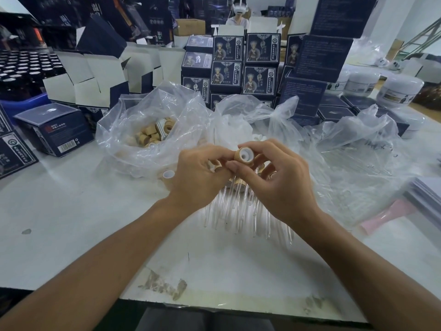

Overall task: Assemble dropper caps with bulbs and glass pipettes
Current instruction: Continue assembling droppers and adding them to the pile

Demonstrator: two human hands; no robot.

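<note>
We hold 1 wooden dropper cap (244,157) above the table (71,223), pinched between the fingers of the left hand (200,174) and right hand (279,177). Its white insert faces us. Assembled glass pipettes (238,211) lie on the table directly beneath both hands.

White worktable (71,223); stacked navy boxes (260,60) behind; pale walls.

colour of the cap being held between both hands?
Tan, bamboo-like cap with a white insert, pinched by left hand and right hand. Head view.
</note>
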